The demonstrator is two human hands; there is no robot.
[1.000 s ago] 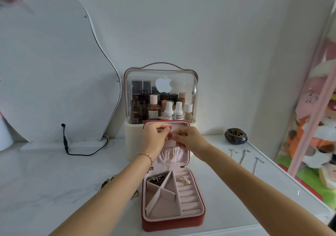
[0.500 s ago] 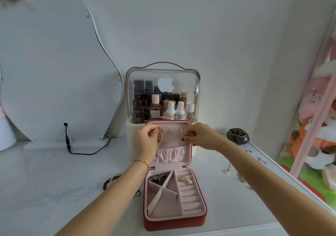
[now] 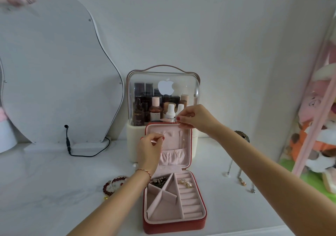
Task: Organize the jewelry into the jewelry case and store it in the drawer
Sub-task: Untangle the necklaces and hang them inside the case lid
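2 hands pinch at the jewelry case [image 3: 174, 223] lid (upright): left hand [image 3: 150, 149], right hand [image 3: 192, 117].

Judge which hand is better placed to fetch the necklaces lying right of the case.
Likely the right hand: it pinches only the lid's top edge, on the side where the necklaces lie. The left hand works at the lid's hooks.

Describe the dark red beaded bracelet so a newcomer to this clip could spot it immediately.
Start at the open red jewelry case on the white tabletop. Just left of it, under the left forearm, lies the dark red beaded bracelet. It alone has round wine-coloured beads; the necklaces right of the case are thin metal chains.
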